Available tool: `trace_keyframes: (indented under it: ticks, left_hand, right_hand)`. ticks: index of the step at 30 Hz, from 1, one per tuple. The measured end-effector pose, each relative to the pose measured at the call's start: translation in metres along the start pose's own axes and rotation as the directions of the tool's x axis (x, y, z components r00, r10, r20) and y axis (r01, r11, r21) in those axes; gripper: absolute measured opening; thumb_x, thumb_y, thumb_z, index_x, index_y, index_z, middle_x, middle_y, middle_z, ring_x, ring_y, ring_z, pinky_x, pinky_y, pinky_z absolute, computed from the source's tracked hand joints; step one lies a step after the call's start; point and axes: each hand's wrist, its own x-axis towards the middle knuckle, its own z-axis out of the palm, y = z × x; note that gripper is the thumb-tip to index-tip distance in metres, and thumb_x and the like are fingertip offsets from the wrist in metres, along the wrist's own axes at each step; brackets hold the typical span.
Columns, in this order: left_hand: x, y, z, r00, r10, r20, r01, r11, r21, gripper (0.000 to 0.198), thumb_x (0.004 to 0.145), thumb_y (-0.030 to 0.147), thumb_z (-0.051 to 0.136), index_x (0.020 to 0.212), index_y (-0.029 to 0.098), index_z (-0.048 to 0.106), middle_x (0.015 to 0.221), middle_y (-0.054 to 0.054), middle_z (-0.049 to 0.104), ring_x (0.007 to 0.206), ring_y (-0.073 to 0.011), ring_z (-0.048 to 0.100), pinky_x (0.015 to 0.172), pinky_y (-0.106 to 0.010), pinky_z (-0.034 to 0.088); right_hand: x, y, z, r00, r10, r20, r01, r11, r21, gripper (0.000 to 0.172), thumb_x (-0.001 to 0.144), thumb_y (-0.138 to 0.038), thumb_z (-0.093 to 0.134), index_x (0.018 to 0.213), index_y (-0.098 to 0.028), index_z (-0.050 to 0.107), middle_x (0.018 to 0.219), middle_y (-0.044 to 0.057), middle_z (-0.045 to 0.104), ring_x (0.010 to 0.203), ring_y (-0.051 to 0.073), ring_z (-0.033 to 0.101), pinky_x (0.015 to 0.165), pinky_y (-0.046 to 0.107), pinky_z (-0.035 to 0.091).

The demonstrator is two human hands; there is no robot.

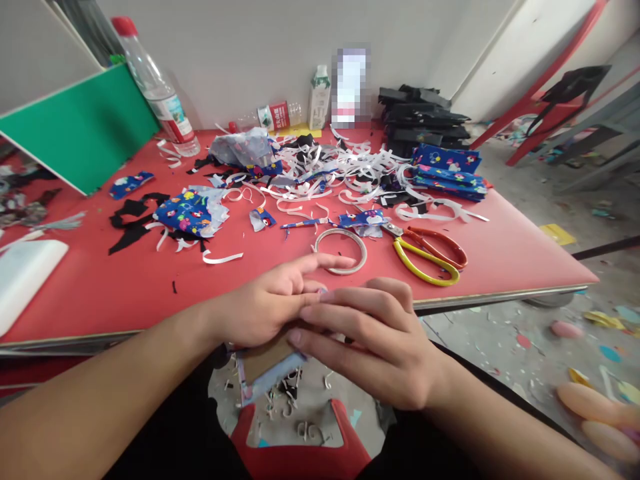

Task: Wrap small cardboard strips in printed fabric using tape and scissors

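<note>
A flat brown board [265, 358] with a pale, blue-patterned fabric edge [275, 383] is held between my hands at the table's front edge, above my lap. My left hand [260, 300] grips it from the left, its index finger stretched out toward a roll of tape [363, 257]. From the right, my right hand [380, 340] lies over the board, its fingers bent and pressed against it and the left thumb. Both hands hide most of the board. Just beyond them are the tape roll and scissors [425, 260] with one yellow and one red handle.
The red table [150, 293] carries fabric scraps [193, 210], white strips [330, 173], a stack of blue patterned pieces [447, 173] and a black stack [423, 120]. Bottles [173, 110] and a green board [85, 130] stand behind. Below is a red stool [300, 460].
</note>
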Motion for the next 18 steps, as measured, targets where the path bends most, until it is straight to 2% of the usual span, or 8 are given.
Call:
trace_keyframes:
  ticks: [3, 4, 6, 7, 9, 11, 15, 18]
  left_hand:
    - [0.003, 0.007, 0.0, 0.984, 0.119, -0.137, -0.103, 0.988, 0.119, 0.048, 0.094, 0.043, 0.073, 0.138, 0.024, 0.067, 0.085, -0.006, 0.073, 0.07, -0.0192, 0.066, 0.063, -0.028, 0.05]
    - [0.003, 0.01, -0.004, 0.945, 0.233, -0.231, -0.178, 0.956, 0.234, 0.041, 0.095, 0.044, 0.071, 0.131, 0.023, 0.071, 0.09, -0.007, 0.074, 0.077, -0.0205, 0.068, 0.069, -0.029, 0.052]
    - [-0.002, 0.013, -0.016, 0.802, 0.507, -0.315, -0.273, 0.781, 0.562, 0.032, 0.1, 0.048, 0.064, 0.115, 0.023, 0.076, 0.105, -0.01, 0.076, 0.095, -0.0239, 0.069, 0.084, -0.033, 0.053]
    - [-0.005, 0.013, -0.022, 0.766, 0.597, -0.238, -0.27, 0.636, 0.723, 0.031, 0.1, 0.049, 0.064, 0.109, 0.023, 0.077, 0.107, -0.01, 0.076, 0.1, -0.0258, 0.068, 0.089, -0.036, 0.052]
    - [-0.014, 0.007, -0.032, 0.805, 0.592, 0.051, -0.285, 0.309, 0.907, 0.034, 0.088, 0.05, 0.079, 0.11, 0.024, 0.078, 0.108, -0.011, 0.076, 0.103, -0.0302, 0.067, 0.095, -0.041, 0.05]
    - [-0.021, -0.005, -0.037, 0.811, 0.546, 0.211, -0.281, 0.047, 0.959, 0.034, 0.087, 0.042, 0.082, 0.116, 0.024, 0.077, 0.109, -0.012, 0.077, 0.102, -0.0305, 0.068, 0.091, -0.042, 0.05]
    - [-0.028, -0.033, -0.039, 0.71, 0.615, 0.344, -0.252, -0.234, 0.939, 0.02, 0.094, 0.013, 0.068, 0.111, 0.02, 0.076, 0.096, -0.01, 0.077, 0.089, -0.0261, 0.068, 0.083, -0.04, 0.053]
    - [-0.032, -0.043, -0.039, 0.678, 0.581, 0.449, -0.257, -0.386, 0.886, 0.025, 0.09, 0.007, 0.07, 0.114, 0.013, 0.074, 0.1, -0.015, 0.078, 0.092, -0.0285, 0.07, 0.086, -0.043, 0.057]
  right_hand:
    - [-0.004, 0.005, 0.002, 0.999, 0.013, -0.042, -0.014, 0.999, -0.029, 0.013, 0.099, -0.014, 0.07, 0.104, -0.023, 0.078, 0.102, -0.005, 0.085, 0.1, 0.018, 0.07, 0.084, 0.04, 0.047]
    - [-0.007, 0.008, 0.004, 0.998, 0.029, -0.05, -0.032, 0.997, -0.065, 0.013, 0.099, -0.013, 0.07, 0.104, -0.023, 0.077, 0.1, -0.004, 0.085, 0.097, 0.019, 0.07, 0.083, 0.041, 0.046]
    - [-0.011, 0.017, 0.008, 0.996, 0.085, -0.025, -0.088, 0.985, -0.15, 0.013, 0.099, -0.011, 0.068, 0.103, -0.022, 0.075, 0.097, 0.0, 0.084, 0.091, 0.022, 0.069, 0.081, 0.041, 0.045]
    - [-0.013, 0.021, 0.011, 0.993, 0.12, 0.009, -0.116, 0.977, -0.178, 0.013, 0.099, -0.01, 0.067, 0.102, -0.02, 0.074, 0.096, 0.002, 0.083, 0.089, 0.022, 0.068, 0.08, 0.041, 0.045]
    - [-0.015, 0.026, 0.017, 0.983, 0.167, 0.074, -0.152, 0.972, -0.179, 0.015, 0.102, -0.01, 0.062, 0.1, -0.018, 0.074, 0.095, 0.004, 0.081, 0.085, 0.022, 0.066, 0.076, 0.04, 0.044]
    - [-0.017, 0.026, 0.022, 0.977, 0.18, 0.113, -0.163, 0.976, -0.148, 0.017, 0.104, -0.012, 0.059, 0.101, -0.019, 0.074, 0.092, 0.004, 0.08, 0.081, 0.021, 0.063, 0.073, 0.039, 0.043]
    - [-0.019, 0.02, 0.029, 0.974, 0.192, 0.121, -0.182, 0.979, -0.093, 0.016, 0.104, -0.012, 0.061, 0.1, -0.017, 0.075, 0.089, 0.004, 0.077, 0.077, 0.02, 0.06, 0.07, 0.038, 0.043]
    - [-0.023, 0.015, 0.03, 0.973, 0.209, 0.103, -0.205, 0.978, -0.049, 0.012, 0.101, -0.012, 0.065, 0.096, -0.016, 0.076, 0.091, 0.004, 0.079, 0.078, 0.02, 0.061, 0.069, 0.039, 0.043]
